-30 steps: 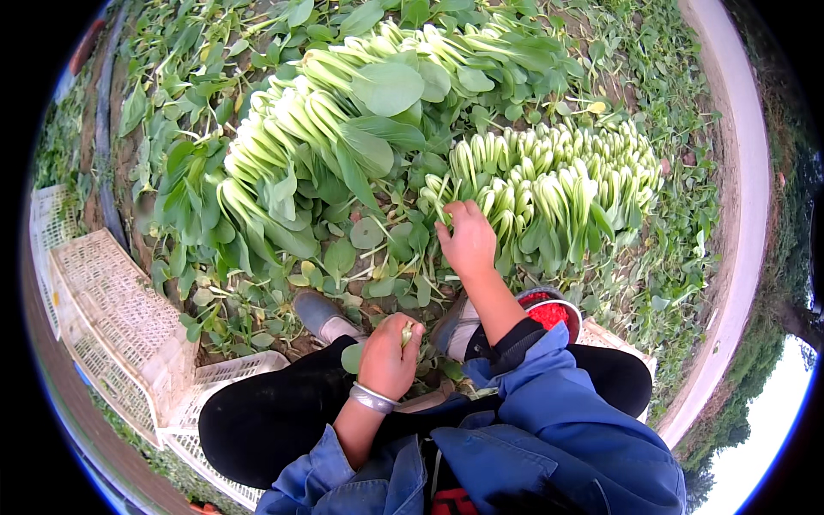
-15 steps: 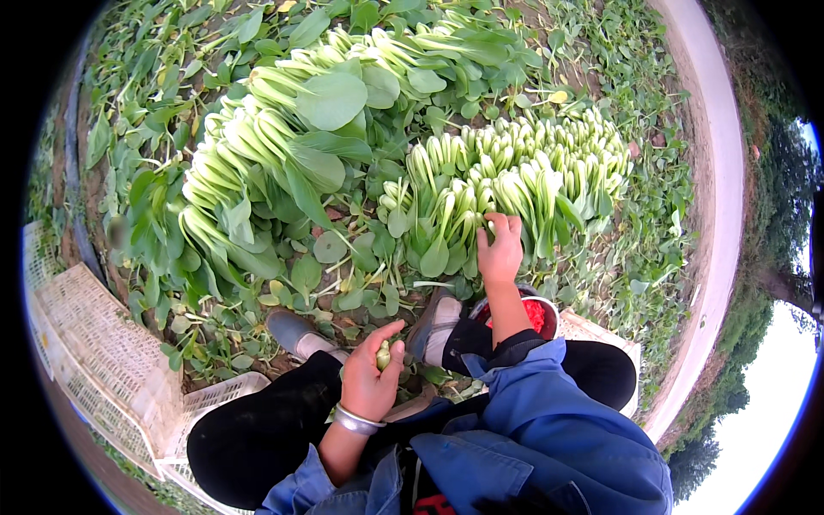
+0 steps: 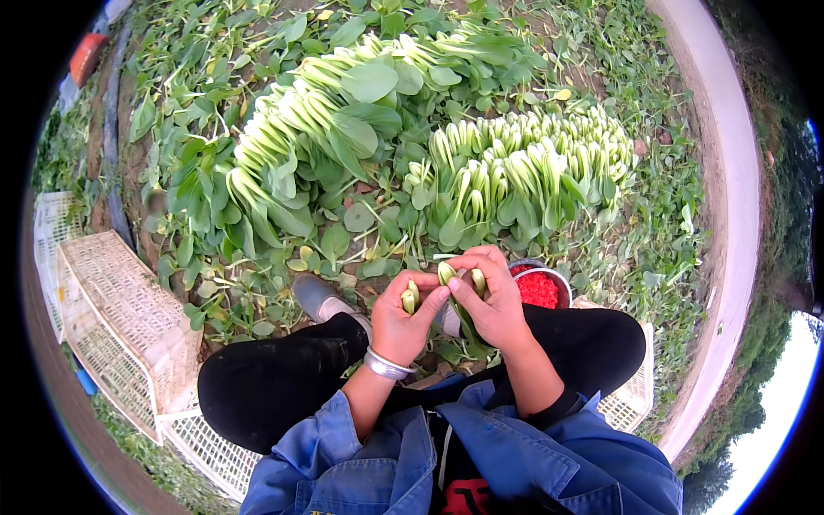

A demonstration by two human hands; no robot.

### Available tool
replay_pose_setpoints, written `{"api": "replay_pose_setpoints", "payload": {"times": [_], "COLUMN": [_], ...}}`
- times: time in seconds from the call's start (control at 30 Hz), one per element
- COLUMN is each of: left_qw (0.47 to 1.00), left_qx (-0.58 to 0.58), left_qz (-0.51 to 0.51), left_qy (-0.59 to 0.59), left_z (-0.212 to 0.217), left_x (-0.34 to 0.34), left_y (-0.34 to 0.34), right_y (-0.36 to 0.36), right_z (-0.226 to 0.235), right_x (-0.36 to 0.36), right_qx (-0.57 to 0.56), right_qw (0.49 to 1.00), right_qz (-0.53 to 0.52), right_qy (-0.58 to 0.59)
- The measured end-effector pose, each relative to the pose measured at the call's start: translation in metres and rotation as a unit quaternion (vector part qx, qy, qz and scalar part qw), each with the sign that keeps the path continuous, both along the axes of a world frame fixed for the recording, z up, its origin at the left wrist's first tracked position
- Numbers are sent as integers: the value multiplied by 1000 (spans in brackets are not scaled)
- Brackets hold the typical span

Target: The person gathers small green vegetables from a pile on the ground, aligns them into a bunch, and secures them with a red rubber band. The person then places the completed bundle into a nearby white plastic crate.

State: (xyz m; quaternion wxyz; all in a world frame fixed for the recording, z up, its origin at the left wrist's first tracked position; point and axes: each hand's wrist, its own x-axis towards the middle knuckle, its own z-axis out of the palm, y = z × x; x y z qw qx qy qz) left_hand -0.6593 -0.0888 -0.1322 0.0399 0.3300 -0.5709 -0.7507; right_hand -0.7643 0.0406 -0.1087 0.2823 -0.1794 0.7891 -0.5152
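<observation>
My left hand (image 3: 405,319) is closed around pale green bok choy stems (image 3: 410,297), whose ends poke out between the fingers. Close beside it, almost touching, my right hand (image 3: 493,302) is closed on more bok choy (image 3: 447,273), with stem ends up and leaves hanging below the palm. In front of my hands lies a dense cluster of bok choy (image 3: 536,167), stem ends pointing up. Farther left, a long curved row of bok choy (image 3: 287,129) lies with its leaves toward the cluster.
A bucket of red pieces (image 3: 538,287) stands beside my right knee. White plastic crates (image 3: 129,309) are at the left, and another crate (image 3: 633,386) is behind my right leg. Loose leaves cover the soil. A pale path (image 3: 725,172) curves along the right.
My right hand has come back from the cluster to my left hand, now holding bok choy. My left hand has risen and shifted right. The view has tilted slightly.
</observation>
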Motion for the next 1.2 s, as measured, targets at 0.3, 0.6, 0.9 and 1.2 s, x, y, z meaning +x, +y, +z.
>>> {"api": "replay_pose_setpoints", "payload": {"times": [0.3, 0.6, 0.9, 1.2], "left_qw": [980, 979, 985, 992], "left_qx": [-154, 95, 170, 71], "left_qz": [30, -12, 16, 97], "left_qy": [122, 179, 34, 25], "left_z": [3, 7, -11, -15], "left_x": [14, 16, 11, -3], "left_y": [-3, -3, -6, -10], "right_y": [-9, -26, -21, 14], "right_z": [19, 20, -16, -202], "right_x": [39, 52, 35, -120], "right_qx": [34, -69, -41, 350], "right_qw": [992, 980, 977, 846], "right_qz": [-9, 59, 132, -291], "right_qy": [122, 177, 164, 278]}}
